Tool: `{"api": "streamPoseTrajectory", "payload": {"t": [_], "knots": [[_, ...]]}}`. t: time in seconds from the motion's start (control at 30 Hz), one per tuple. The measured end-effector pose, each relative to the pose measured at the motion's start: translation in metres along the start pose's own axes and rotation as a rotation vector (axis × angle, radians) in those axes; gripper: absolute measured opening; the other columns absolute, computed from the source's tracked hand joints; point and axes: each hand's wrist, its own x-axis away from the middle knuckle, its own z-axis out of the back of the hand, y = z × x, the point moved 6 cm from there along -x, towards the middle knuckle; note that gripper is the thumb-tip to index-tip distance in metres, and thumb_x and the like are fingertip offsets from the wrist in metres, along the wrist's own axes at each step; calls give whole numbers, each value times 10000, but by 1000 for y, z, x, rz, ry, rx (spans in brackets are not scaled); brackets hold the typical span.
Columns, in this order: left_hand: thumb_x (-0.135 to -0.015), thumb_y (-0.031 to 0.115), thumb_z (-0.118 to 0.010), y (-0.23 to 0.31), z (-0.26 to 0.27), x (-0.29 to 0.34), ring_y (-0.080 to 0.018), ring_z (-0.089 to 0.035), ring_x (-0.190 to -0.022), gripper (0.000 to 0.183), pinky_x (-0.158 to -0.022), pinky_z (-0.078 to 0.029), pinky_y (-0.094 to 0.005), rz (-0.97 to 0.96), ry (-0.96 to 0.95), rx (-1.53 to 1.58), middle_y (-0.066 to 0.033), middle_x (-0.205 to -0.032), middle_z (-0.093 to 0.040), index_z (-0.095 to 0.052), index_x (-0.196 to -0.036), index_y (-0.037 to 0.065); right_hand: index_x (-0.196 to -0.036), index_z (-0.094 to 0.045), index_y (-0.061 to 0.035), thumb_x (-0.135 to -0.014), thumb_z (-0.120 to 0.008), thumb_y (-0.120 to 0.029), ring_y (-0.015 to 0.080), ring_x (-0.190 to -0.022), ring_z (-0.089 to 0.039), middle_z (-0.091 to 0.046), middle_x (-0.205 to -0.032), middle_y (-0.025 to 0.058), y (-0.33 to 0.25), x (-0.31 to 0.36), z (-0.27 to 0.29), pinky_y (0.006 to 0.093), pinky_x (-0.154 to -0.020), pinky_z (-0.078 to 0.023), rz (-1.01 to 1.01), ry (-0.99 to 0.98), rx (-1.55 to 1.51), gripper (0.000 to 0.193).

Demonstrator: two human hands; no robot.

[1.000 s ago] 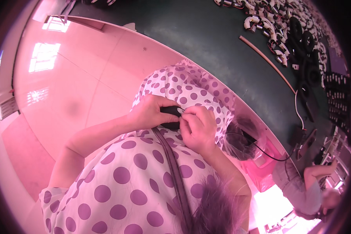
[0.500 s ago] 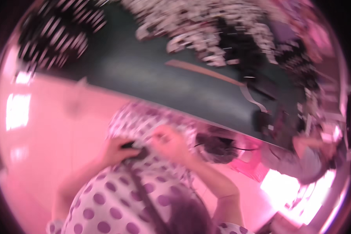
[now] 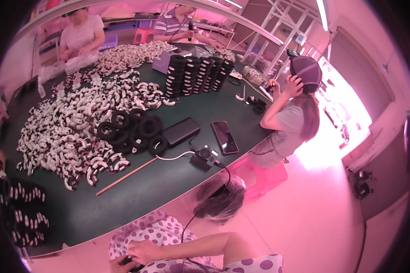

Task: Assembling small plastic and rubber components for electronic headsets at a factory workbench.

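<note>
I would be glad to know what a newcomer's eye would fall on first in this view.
Probably the large heap of white, curved parts spread across the left side of the dark green table. Next, perhaps, the tall stacks of black, ring-shaped pieces toward the table's far side. At the lower edge, the left hand and right hand meet at a mostly hidden black object.

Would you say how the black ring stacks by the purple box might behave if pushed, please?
Pushed high up, the black ring stacks would probably tip, since they stand tall and narrow. They may slide apart, as no tie shows around them. Any fallen piece might roll, being round.
</note>
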Motion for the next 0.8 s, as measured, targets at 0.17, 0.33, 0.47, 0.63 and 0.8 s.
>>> {"api": "streamPoseTrajectory", "payload": {"t": [0.17,0.33,0.47,0.63,0.8], "knots": [[-679,213,-749,13,1,-3,-54,-574,-716,390,-686,-448,-180,15,-68,-140,-12,-810,-644,-633,-1010,42,-713,-537,-61,-645,-604,-139,271,-773,-566,-533,-821,90,3,-7,4,388,-626,-452,-128,-234,20,124],[-706,221,-736,15,-5,-1,-36,-564,-710,369,-687,-440,-167,12,-176,-80,15,-793,-637,-628,-1022,63,-714,-537,-58,-617,-615,-142,288,-716,-568,-549,-728,101,12,-5,8,388,-616,-445,-123,-251,-82,150],[-721,183,-724,17,-6,-4,-35,-565,-699,317,-675,-437,-158,-1,-224,-133,20,-782,-637,-634,-1003,70,-678,-540,-41,-623,-623,-138,255,-632,-562,-567,-644,99,6,-2,28,345,-582,-436,-252,-334,-388,139],[-704,159,-735,16,-9,2,-44,-568,-661,300,-642,-447,-167,-106,-153,-192,3,-752,-638,-642,-964,44,-631,-550,-22,-636,-631,-135,221,-590,-557,-579,-619,89,24,-1,27,310,-553,-432,-228,-82,-372,140],[-689,148,-744,8,-3,3,-67,-576,-660,332,-638,-458,-186,-84,-41,-113,-31,-755,-641,-633,-964,-1,-724,-570,-22,-653,-627,-215,268,-680,-573,-585,-736,116,12,0,11,356,-598,-441,-156,-280,-281,213]]}}
